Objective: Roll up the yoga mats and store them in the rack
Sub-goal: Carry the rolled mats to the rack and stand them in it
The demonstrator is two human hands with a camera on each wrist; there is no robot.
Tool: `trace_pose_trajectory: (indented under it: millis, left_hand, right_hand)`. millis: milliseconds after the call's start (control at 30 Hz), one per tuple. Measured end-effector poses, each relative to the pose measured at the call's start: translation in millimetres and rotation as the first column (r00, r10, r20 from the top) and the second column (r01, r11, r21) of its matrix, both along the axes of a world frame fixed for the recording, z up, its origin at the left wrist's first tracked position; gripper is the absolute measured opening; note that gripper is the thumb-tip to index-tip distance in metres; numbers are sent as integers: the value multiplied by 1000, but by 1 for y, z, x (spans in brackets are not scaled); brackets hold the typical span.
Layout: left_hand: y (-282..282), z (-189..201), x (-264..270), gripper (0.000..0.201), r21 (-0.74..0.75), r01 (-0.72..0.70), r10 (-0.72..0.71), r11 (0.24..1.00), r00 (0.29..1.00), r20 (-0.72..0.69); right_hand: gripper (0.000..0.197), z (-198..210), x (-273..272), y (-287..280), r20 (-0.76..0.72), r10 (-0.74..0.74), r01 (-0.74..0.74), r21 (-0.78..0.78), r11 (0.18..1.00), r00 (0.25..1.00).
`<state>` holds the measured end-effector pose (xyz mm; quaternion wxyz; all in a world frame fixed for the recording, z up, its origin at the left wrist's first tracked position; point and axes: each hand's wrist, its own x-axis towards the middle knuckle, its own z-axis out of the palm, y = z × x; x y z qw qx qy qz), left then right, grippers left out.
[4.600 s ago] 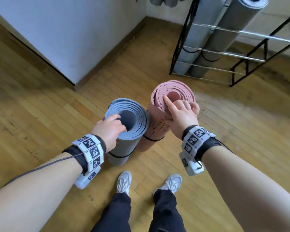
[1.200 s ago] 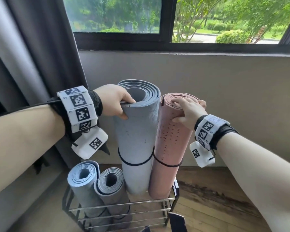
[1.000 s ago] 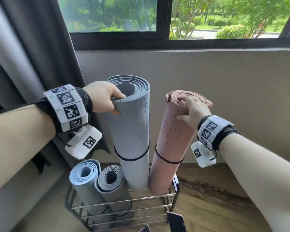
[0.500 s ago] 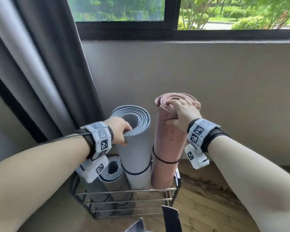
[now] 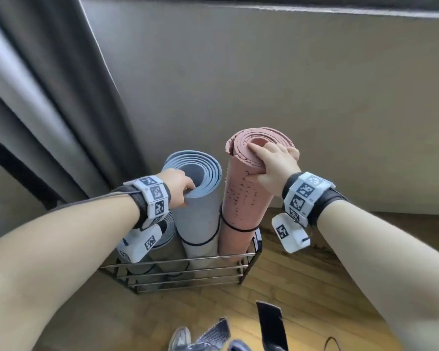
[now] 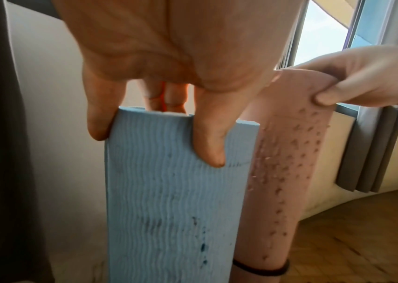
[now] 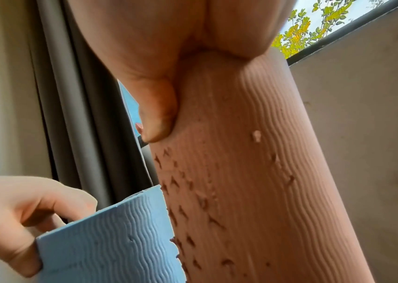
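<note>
— In the wire rack (image 5: pixel 178 276) by the wall, where did the mats stand?
— Upright, side by side and touching: the blue mat (image 5: pixel 197 198) left, the taller pink mat (image 5: pixel 246 196) right.
— And the hands?
— The left hand (image 5: pixel 176 184) gripped the blue roll's top, fingers (image 6: pixel 207 137) hooked over its rim. The right hand (image 5: pixel 276 165) clasped the pink one's top, thumb pressed against its side.
— Anything else?
— Another rolled mat (image 5: pixel 166 233) stood lower, beside a grey curtain (image 5: pixel 48 97).

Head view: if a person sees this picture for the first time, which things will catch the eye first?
First come two rolled mats standing side by side in the wire rack by the wall: a pink yoga mat on the right and a shorter blue yoga mat on the left. The right hand grips the pink top and the left hand grips the blue rim. A grey curtain hangs at the left.
</note>
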<state>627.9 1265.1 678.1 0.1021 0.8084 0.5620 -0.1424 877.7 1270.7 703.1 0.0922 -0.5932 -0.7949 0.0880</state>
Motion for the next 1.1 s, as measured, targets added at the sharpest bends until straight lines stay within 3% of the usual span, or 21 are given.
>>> trace_pose_trajectory:
  millis: [133, 300, 400, 533, 667, 767, 833, 967, 1100]
  left_hand:
    - [10, 8, -22, 34, 3, -50, 50, 999, 999, -1]
    - [14, 2, -13, 37, 25, -46, 45, 999, 998, 42]
    - [13, -12, 3, 35, -22, 5, -4, 1000, 999, 39]
    - [7, -40, 2, 34, -114, -4, 7, 993, 1000, 23]
    - [4, -67, -4, 33, -180, -7, 4, 984, 1000, -16]
    - [10, -86, -4, 28, -261, -68, 43, 963, 994, -100]
    - [15, -100, -6, 37, -253, -70, 39, 965, 991, -127]
    - [-8, -131, -4, 62, -318, 96, -119, 943, 991, -54]
    - [-15, -171, -7, 67, -409, 84, -168, 909, 970, -175]
  right_hand:
    - [73, -3, 24, -7, -87, -68, 71, 39, 997, 994]
    - [75, -1, 11, -4, 57, -67, 67, -2, 998, 996]
    - [79, -27, -13, -5, 159, -17, 31, -89, 996, 987]
    - [78, -64, -15, -9, 133, -78, 105, -214, 971, 988]
    - [75, -85, -21, -15, 212, 52, 5, -260, 966, 976]
    - [69, -106, -22, -17, 271, 73, 19, -322, 946, 960]
    - [67, -117, -21, -16, 302, 94, 12, -332, 943, 949]
    - [71, -139, -38, -13, 338, 134, -19, -322, 946, 932]
    - [54, -161, -53, 4, 417, 129, 41, -375, 926, 900]
